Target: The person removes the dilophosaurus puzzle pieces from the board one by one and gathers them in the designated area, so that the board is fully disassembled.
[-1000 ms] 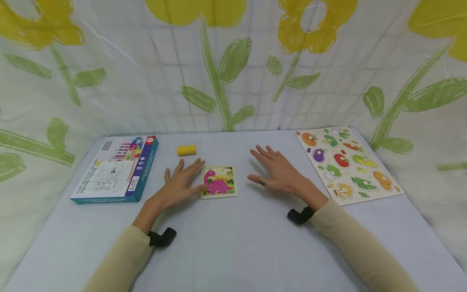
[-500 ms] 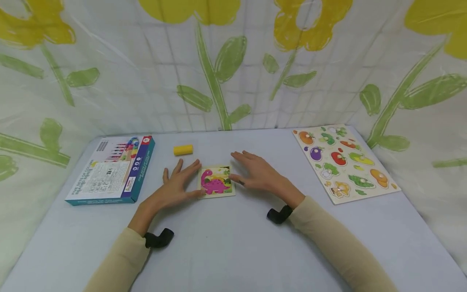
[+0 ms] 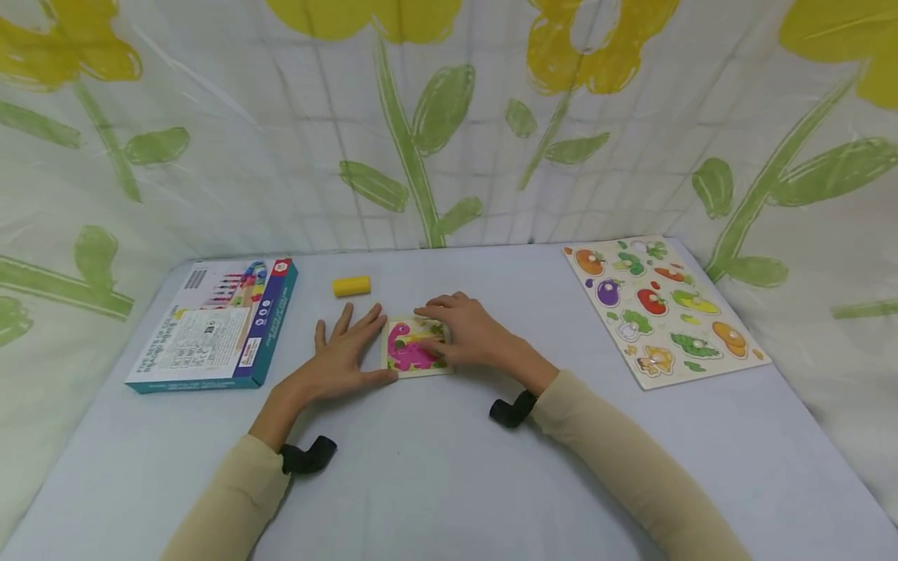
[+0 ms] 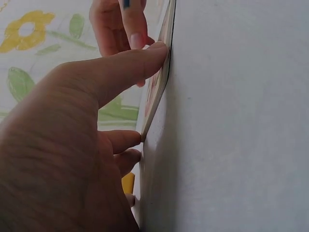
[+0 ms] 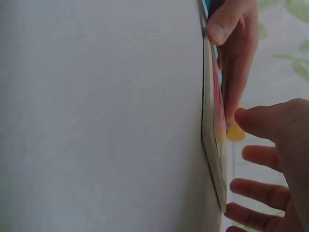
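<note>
A small square dinosaur puzzle (image 3: 404, 358) with a pink dinosaur lies on the white table between the hands. My left hand (image 3: 330, 372) is spread at its left side, fingers extended. In the left wrist view the thumb (image 4: 157, 54) rests at the puzzle's edge (image 4: 157, 96), and another fingertip is right at its far corner. Over the puzzle's right half hovers my right hand (image 3: 473, 336), fingers loosely bent and covering part of the picture. The right wrist view shows its thumb (image 5: 251, 121) apart from the puzzle's face (image 5: 218, 101), nothing between the fingers.
Behind the puzzle lies a yellow cylinder (image 3: 351, 286). A blue and white box (image 3: 210, 327) sits on the left, and a vegetable puzzle board (image 3: 666, 312) on the right. A flower-printed curtain (image 3: 281, 156) closes off the table's back edge.
My right hand has moved left from beside the vegetable board to over the dinosaur puzzle, its fingers bending a little. My left hand has stayed at the puzzle's left side, its thumb slightly lower.
</note>
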Action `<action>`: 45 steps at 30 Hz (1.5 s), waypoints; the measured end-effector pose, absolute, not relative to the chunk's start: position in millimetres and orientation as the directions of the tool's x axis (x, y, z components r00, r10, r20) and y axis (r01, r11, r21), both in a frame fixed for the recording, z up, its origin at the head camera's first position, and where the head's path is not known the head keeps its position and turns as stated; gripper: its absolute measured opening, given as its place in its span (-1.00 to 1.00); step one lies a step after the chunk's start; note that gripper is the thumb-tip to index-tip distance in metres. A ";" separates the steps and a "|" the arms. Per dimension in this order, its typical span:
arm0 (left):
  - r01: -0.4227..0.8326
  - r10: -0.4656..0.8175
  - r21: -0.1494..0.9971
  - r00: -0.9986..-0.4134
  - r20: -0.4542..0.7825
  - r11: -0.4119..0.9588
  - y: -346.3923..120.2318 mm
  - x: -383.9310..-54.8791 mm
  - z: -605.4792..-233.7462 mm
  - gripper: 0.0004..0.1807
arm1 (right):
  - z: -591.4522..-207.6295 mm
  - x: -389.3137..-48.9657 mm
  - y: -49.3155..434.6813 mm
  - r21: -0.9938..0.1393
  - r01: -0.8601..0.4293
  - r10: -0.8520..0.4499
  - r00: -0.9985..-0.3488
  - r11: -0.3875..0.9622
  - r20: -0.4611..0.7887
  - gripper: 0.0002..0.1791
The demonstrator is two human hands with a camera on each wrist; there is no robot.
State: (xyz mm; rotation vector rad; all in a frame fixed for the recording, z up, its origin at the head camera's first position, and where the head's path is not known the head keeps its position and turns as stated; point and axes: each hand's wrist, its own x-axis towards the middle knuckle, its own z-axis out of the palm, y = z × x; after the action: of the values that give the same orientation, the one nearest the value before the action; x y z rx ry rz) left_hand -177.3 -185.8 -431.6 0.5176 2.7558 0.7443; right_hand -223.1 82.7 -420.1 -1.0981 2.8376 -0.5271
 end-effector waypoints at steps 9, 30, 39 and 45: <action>0.271 0.384 0.506 -0.913 -0.134 0.819 -182.5 -176.2 -430.4 0.13 | -423.1 -227.4 68.9 -0.319 -0.659 -0.664 -0.740 0.682 0.109 -0.57; 0.288 0.397 0.498 -0.909 -0.125 0.818 -184.5 -178.0 -431.5 0.14 | -426.5 -244.2 48.6 -0.391 -0.685 -0.722 -0.689 0.614 0.073 -0.64; 0.284 0.399 0.502 -0.907 -0.135 0.817 -184.3 -179.1 -431.3 0.14 | -425.1 -243.9 51.2 -0.420 -0.668 -0.718 -0.694 0.614 0.054 -0.65; 0.284 0.397 0.502 -0.908 -0.131 0.817 -184.6 -178.3 -432.1 0.14 | -426.2 -246.6 51.3 -0.440 -0.662 -0.720 -0.692 0.607 0.046 -0.67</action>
State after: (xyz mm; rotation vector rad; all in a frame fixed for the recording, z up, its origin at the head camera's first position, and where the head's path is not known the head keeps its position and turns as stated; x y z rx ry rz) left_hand -178.3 -184.6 -432.1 0.5274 2.7713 0.7125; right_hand -246.6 51.3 -426.2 -1.1643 2.6928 -0.6526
